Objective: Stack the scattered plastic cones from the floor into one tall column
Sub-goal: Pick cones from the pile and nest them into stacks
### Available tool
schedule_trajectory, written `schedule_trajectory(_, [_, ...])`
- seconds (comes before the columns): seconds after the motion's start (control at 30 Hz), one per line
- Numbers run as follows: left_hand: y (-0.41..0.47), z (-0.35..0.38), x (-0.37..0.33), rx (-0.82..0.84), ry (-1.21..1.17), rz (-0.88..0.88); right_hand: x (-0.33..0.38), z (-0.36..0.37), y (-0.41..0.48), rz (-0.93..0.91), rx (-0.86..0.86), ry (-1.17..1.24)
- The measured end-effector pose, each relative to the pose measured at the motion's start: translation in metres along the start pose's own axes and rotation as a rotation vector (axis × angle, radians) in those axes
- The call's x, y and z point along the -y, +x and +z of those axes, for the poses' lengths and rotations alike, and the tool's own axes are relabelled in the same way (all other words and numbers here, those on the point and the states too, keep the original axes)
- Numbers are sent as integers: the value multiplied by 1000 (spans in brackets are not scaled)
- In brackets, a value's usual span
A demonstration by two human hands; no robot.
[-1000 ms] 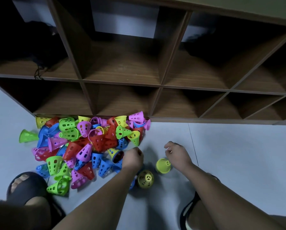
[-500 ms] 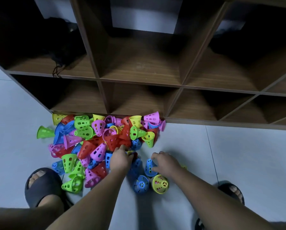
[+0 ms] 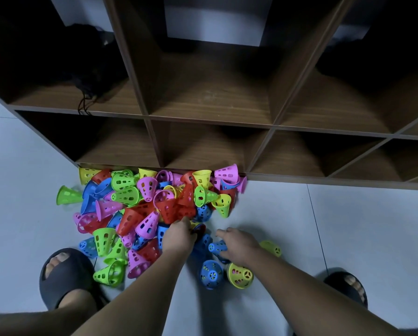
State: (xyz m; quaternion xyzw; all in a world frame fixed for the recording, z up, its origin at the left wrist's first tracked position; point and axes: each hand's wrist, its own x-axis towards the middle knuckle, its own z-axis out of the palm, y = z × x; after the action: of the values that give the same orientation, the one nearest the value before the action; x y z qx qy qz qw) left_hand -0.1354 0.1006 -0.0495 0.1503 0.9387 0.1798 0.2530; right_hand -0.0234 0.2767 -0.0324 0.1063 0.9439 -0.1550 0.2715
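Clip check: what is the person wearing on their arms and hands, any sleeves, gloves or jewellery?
Nothing worn shows: left hand and right hand have no gloves or rings, and both forearms are bare to the frame's edge, without sleeves, watch or bands. The feet wear dark open-toed slides.

Floor: pale grey glossy tiles point(image 3: 348, 226), one thin dark grout line point(image 3: 317, 229) running away from the camera on the right. Against it, a dark brown wood-grain cubby shelf unit point(image 3: 210, 93), two rows of open square compartments in view. Open back, so a white wall point(image 3: 215, 20) shows through. Black soft bundle point(image 3: 89, 64) in the upper-left cubby (bag or cloth, can't tell), thin black cord point(image 3: 83, 106) hanging over the shelf edge. Light is dim; the cubbies are deep in shadow.
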Motion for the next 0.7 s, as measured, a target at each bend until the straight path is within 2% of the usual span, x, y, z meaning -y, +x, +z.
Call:
schedule_trajectory(0.13, [0,0,7,9,14,-13,10,-1,3,-50,44,-11])
schedule_trajectory(0.3, [-3,-1,10,-32,43,11,22,2,7,-108,79,-157])
schedule_trajectory(0.47, [-5,-15,6,-82,-17,-15,24,-9,5,-140,49,-234])
schedule_trajectory(0.7, [-12,-36,-3,-103,-212,-56,11,-14,-3,-45,-2,-365])
